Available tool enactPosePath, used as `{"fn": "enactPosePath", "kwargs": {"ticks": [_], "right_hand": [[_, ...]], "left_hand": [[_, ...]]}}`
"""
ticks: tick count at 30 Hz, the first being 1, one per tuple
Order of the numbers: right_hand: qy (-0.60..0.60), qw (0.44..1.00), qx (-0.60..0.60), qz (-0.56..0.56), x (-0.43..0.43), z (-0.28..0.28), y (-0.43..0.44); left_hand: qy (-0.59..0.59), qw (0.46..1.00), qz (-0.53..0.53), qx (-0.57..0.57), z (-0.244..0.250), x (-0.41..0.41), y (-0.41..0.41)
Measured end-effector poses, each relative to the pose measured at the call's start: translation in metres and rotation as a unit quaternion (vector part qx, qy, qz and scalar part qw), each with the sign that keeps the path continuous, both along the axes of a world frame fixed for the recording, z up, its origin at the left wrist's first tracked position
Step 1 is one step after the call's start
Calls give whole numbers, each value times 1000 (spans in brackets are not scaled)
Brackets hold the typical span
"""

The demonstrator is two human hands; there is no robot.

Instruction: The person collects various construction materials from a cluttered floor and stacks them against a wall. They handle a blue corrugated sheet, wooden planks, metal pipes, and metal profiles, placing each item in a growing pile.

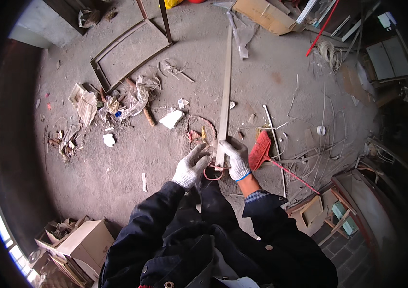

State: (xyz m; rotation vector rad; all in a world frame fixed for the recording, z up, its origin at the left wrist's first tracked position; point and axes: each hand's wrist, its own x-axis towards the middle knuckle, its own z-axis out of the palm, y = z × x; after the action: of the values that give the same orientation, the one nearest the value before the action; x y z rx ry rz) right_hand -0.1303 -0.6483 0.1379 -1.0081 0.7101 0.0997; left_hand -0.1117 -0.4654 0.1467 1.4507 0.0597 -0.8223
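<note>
My right hand [237, 158], in a white knitted glove, grips the near end of a long, flat grey strip [226, 90] that stretches away from me over the floor. A reddish cord [214, 178] hangs in a loop around that end. My left hand [191, 167], gloved likewise, is just left of the strip with its fingers bent; whether it holds part of the cord cannot be made out. More reddish cord [209, 121] lies curved on the floor beyond my hands. A red broom [261, 151] lies to the right of my right hand.
A metal frame [132, 66] stands or lies at the upper left, near plastic film [140, 95] and scraps. A cardboard box [263, 14] is at the far side. Loose wires, a white rod [275, 144] and wooden pieces lie right; a cabinet [85, 244] is lower left.
</note>
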Motion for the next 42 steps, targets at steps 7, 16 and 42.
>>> {"fn": "enactPosePath", "kwargs": {"ticks": [7, 16, 42], "right_hand": [[-210, 956, -186, -84, -22, 84, 4], [-226, 929, -292, -3, -21, 111, -7], [-314, 461, -466, 687, -219, -33, 180]], "left_hand": [[-40, 998, 4, -49, 47, -49, 41], [-95, 989, 89, 64, 38, -120, 132], [-253, 640, 724, -49, 183, -430, 242]]}}
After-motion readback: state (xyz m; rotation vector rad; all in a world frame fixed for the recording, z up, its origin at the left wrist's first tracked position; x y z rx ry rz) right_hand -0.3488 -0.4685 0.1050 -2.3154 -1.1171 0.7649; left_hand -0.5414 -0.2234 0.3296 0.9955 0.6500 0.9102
